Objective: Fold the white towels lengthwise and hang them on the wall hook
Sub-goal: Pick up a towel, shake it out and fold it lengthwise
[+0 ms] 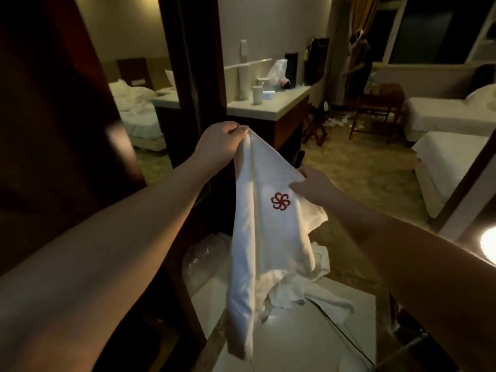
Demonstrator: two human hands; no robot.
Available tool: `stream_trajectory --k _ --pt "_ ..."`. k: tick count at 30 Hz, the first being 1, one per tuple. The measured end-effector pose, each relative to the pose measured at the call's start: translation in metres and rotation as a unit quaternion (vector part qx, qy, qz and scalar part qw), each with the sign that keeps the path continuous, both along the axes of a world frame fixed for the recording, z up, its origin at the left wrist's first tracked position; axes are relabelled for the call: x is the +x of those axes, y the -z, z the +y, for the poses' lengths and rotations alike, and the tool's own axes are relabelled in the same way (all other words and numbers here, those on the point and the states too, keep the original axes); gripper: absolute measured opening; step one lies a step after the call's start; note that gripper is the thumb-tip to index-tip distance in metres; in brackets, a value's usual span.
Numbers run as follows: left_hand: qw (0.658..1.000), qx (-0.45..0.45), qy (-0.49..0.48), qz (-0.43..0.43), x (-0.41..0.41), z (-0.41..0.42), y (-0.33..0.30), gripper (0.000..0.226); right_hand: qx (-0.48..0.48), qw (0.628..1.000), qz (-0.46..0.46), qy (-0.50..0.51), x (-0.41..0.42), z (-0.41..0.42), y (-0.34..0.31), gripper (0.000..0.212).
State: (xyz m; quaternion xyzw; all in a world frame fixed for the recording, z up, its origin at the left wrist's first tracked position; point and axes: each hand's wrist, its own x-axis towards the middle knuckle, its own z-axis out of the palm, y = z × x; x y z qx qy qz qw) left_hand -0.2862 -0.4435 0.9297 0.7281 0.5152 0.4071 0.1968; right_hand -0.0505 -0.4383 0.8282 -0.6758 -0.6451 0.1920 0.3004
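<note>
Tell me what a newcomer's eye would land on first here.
First, the white towel hanging mid-frame with a red logo on it. The left hand pinches its top corner while the right hand holds its right edge. Behind, a pale counter with a white cup stands beside a mirror showing an unmade bed.

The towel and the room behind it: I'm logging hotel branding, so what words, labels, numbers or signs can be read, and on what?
No readable words or numbers anywhere.
white towel: a red embroidered pinwheel emblem, a symbol only, no letters.
Headboard in the mirror: a pale plate, too blurred to read.
Wall panel above the counter: no legible marking.
</note>
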Motion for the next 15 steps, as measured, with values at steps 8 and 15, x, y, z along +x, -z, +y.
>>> stream_trajectory --k 8,15 --pt "0.995 0.012 -0.008 -0.095 -0.102 -0.104 -0.042 0.023 -0.106 0.989 -0.095 0.026 -0.044 -0.089 0.010 0.013" --pt "0.983 0.004 -0.050 -0.178 -0.186 -0.195 -0.060 0.018 -0.082 0.991 -0.068 0.084 -0.094 -0.160 0.008 0.024"
